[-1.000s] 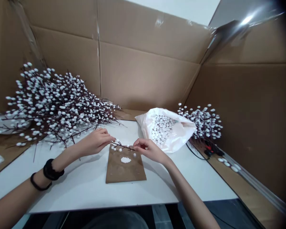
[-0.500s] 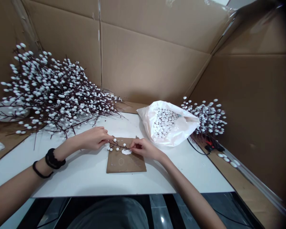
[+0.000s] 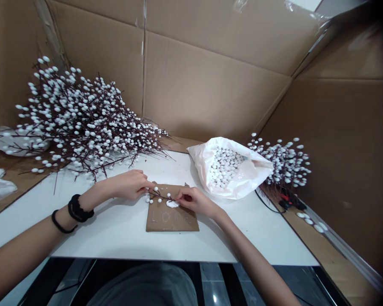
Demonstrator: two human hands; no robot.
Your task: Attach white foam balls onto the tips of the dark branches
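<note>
A short brown twig with several white berries (image 3: 160,200) lies over a square of brown cardboard (image 3: 172,225). My right hand (image 3: 196,200) pinches the twig's bare stem end between thumb and fingers. At the twig's other end, my left hand (image 3: 130,185) is closed, with its fingertips at a berry and a side stem. Just below the stem, a small white patch of paste-like stuff (image 3: 172,204) sits on the cardboard. Faint letters are marked across the cardboard's lower part. The left fingertips partly hide what they grip.
A large pile of white-berried branches (image 3: 92,114) fills the table's back left. Behind the cardboard to the right stands an open white bag (image 3: 198,163) of loose white berries. More berried stems (image 3: 287,163) lie beyond it, near a black cable (image 3: 268,206). Cardboard walls (image 3: 210,85) surround the white table.
The whole view has shifted slightly, so everything appears a little farther right. Both hands keep about the same hold on the twig over the cardboard.
</note>
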